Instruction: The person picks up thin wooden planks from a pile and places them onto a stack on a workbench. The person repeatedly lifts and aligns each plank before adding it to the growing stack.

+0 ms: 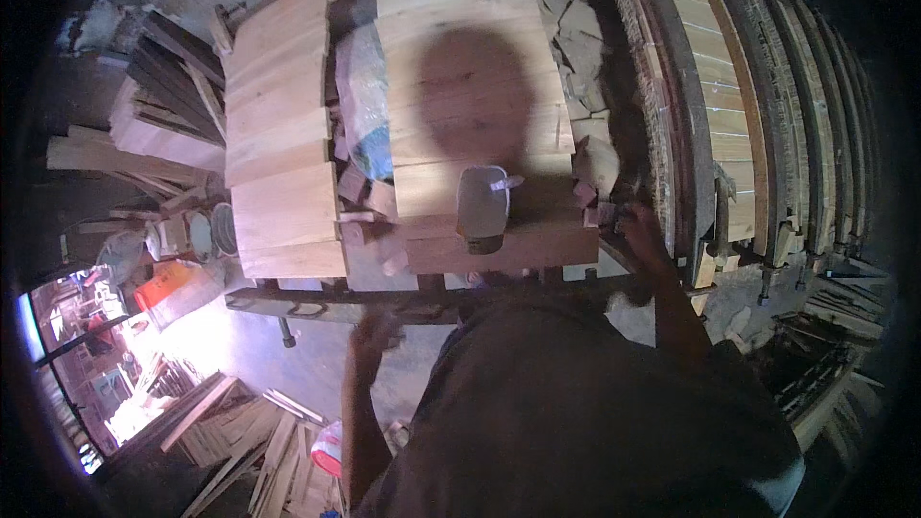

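A stack of pale wooden boards [470, 48] lies in front of me, with a dark round shadow across it. On the near boards stands a small open tub [482, 200] with something pale across its rim. My right hand [635, 228] reaches to the right of these boards, close to small wood offcuts [604, 215]. Its fingers are too dark and blurred to show whether they grip one. Low on the left, my left hand [377, 328] is by the metal rail [317, 304] at the near edge. Motion blur hides its fingers.
Another row of boards [283, 134] lies to the left. Between the rows are a plastic bag [365, 96] and wood blocks. Clamped panels in long frames [758, 105] stand on the right. Scrap wood [230, 451] covers the floor at lower left, near a red-and-white container [327, 449].
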Demonstrator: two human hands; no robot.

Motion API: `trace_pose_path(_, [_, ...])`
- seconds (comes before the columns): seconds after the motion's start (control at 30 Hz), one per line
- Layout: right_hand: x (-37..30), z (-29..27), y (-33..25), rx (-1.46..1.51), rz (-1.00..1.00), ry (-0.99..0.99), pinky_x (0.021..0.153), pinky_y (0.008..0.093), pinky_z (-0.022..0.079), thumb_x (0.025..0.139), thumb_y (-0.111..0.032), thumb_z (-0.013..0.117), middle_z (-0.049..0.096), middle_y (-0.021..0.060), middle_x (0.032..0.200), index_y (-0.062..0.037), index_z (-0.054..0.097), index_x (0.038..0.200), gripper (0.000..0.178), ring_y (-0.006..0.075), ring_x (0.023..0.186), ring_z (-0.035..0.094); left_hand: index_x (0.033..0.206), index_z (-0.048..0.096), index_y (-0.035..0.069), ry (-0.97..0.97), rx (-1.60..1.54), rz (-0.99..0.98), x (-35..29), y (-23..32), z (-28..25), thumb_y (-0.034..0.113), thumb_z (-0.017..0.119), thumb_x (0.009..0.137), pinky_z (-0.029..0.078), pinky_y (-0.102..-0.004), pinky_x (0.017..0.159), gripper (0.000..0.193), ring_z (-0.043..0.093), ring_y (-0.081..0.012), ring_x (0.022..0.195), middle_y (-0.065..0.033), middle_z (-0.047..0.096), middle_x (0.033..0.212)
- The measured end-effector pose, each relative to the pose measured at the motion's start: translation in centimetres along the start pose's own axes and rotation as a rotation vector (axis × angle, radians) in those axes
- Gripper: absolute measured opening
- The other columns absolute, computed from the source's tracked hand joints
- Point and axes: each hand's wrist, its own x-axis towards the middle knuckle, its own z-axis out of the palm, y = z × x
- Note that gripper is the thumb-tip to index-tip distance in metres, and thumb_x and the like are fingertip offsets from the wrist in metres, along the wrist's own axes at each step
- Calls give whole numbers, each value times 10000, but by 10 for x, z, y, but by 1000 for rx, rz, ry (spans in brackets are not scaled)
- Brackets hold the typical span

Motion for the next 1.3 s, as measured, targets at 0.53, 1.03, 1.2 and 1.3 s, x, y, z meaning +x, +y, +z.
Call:
trace_pose_path(0.53, [392,80,-114,-126,-241,134,706,280,505,876,-24,642,675,24,887,-37,687,1022,153,128,796,615,1147,616,-14,144,-156,464,445,257,37,42,668,906,442,-231,804,252,573,-118,920,-53,659,1078])
trace_pose_path(1.03, [499,180,-160,-210,-267,382,896,395,504,854,-291,698,720,182,946,4,660,1065,365,348,942,684,970,603,-35,355,-256,545,580,320,71,32,734,809,499,-277,717,219,613,-145,796,-71,684,896])
trace_pose_path(1.2, [494,164,-137,-229,-301,405,790,335,479,898,-224,689,683,93,862,19,654,1103,320,194,806,604,979,602,-20,394,34,480,584,317,76,164,721,862,501,-354,769,247,600,-199,813,-67,656,893])
trace_pose_path(1.3, [493,170,-139,-451,-348,542,841,381,491,889,-309,696,699,171,905,22,655,1107,399,291,874,657,988,602,-30,397,168,476,560,318,73,190,715,882,504,-370,786,270,607,-219,854,-81,655,953])
